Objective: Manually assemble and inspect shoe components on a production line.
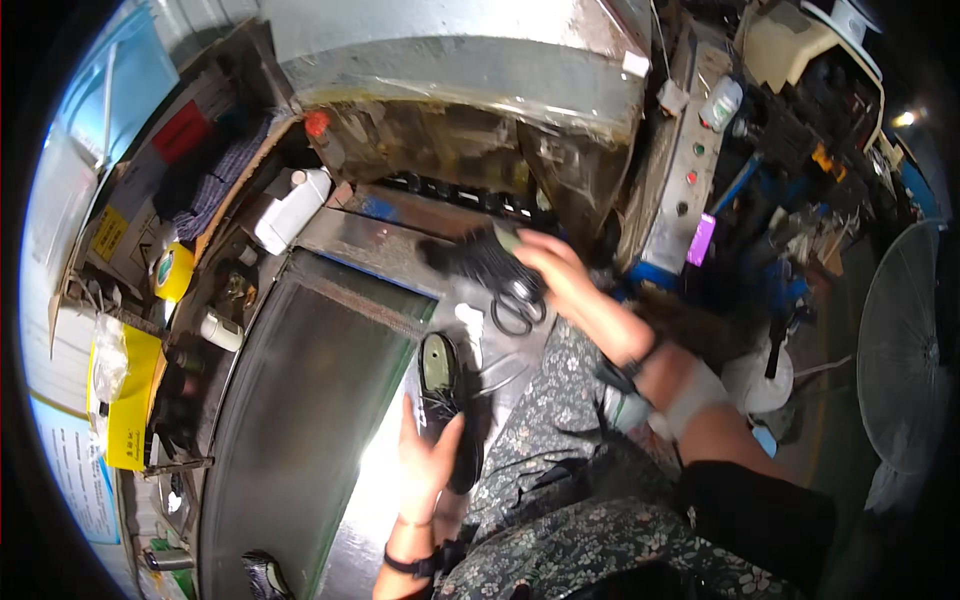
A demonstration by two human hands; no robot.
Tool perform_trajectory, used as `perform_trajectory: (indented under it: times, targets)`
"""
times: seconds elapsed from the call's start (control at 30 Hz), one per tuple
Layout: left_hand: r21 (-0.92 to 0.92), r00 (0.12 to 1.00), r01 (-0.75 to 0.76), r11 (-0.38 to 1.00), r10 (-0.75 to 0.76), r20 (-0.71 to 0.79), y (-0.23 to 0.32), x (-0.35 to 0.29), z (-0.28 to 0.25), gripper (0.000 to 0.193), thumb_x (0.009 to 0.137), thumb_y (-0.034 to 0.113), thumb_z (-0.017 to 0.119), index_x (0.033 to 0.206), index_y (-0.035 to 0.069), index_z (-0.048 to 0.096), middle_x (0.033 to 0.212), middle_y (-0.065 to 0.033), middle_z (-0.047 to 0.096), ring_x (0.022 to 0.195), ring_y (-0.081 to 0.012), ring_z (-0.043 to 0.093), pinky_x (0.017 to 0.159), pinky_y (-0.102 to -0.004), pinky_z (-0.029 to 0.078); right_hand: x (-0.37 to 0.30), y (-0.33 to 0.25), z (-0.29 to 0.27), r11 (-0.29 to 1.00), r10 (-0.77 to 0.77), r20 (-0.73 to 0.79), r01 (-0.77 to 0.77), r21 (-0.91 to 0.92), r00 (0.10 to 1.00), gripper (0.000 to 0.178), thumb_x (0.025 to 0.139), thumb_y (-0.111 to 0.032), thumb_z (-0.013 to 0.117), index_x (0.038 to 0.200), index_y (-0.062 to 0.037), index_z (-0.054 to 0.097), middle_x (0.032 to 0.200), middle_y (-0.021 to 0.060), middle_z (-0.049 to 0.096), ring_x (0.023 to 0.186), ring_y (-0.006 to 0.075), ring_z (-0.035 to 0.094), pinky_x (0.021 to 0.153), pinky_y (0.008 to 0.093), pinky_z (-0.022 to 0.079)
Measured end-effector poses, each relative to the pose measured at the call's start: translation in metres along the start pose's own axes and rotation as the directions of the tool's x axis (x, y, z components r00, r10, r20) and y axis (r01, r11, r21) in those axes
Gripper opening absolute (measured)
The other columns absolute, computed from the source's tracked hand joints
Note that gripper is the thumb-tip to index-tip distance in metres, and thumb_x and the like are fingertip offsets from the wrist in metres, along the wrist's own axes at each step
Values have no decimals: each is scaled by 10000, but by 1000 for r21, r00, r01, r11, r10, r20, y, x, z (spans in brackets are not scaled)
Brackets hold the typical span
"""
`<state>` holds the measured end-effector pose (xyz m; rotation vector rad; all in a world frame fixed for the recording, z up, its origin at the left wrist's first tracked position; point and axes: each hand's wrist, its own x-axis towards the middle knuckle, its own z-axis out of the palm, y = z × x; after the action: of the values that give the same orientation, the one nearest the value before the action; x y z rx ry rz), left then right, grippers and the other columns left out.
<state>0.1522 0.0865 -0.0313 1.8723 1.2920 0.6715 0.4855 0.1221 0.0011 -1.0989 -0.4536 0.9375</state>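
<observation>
A black lace-up shoe (437, 375) with a green insole lies on the metal ledge beside the dark belt. My left hand (428, 462) grips it around the toe end, thumb on one side and fingers on the other. Farther up, a second black shoe (470, 252), smeared by motion, is in my right hand (553, 262), which holds it by the heel end. Black-handled scissors (518, 308) lie just below that shoe, close to my right wrist. A small white piece (468, 322) rests on the metal between the two shoes.
The dark conveyor belt (300, 390) runs along the left, with another shoe (265, 575) at its near end. A shelf holds a white jug (290, 210) and a yellow box (133, 395). A metal machine hood (460, 75) stands ahead; a fan (905, 350) is at right.
</observation>
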Motion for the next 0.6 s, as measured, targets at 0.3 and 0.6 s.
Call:
perform_trajectory:
  times: [0.3,0.6]
  targets:
    - [-392,986,63,918,-116,-115,2,45,7,675,781,125,727,1360,-12,406,1150,-170,612,1027,-302,621,920,-388,493,26,91,44,712,31,343,220,-666,939,516,756,-283,755,1164,8,632,976,164,709,884,273,685,827,372,539]
    - [-953,928,282,114,220,301,103,-3,61,694,920,213,640,1482,56,265,1404,-180,455,1272,-265,484,1084,-453,366,-187,-30,-31,939,250,307,-307,153,918,897,745,57,647,1528,-56,223,1467,96,407,1087,137,559,882,285,490]
